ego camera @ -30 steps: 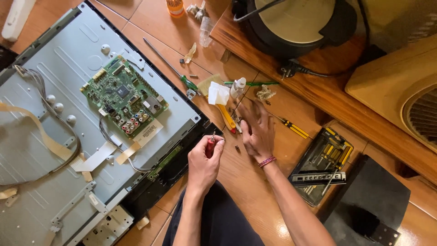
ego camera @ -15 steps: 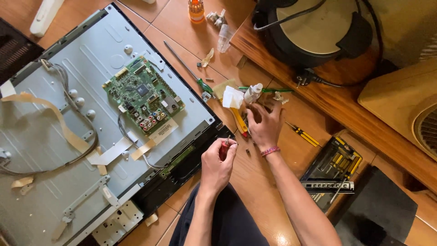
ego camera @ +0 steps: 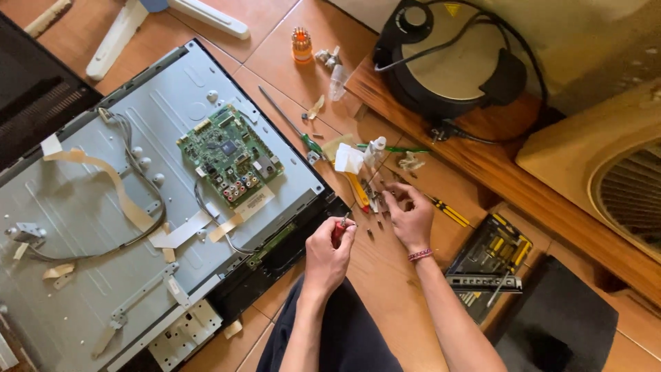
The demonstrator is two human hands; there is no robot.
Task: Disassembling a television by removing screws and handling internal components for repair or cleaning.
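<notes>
The left hand [ego camera: 329, 253] is curling shut around a small red-handled screwdriver [ego camera: 339, 227], its tip pointing up towards the edge of the opened flat-screen television [ego camera: 82, 275] lying face down on the tiled floor [ego camera: 275, 55]. The right hand [ego camera: 411, 215] is resting just beside it, fingers bent and pinching among tiny dark screws [ego camera: 375, 220] scattered on the tile; whether it is gripping one is too small to tell. A green circuit board [ego camera: 231, 153] is sitting on the television's metal back. Beyond the hands are lying a yellow-handled tool [ego camera: 358, 191], a long green-handled screwdriver [ego camera: 289, 124] and, to the right, an open tool case [ego camera: 490, 265].
</notes>
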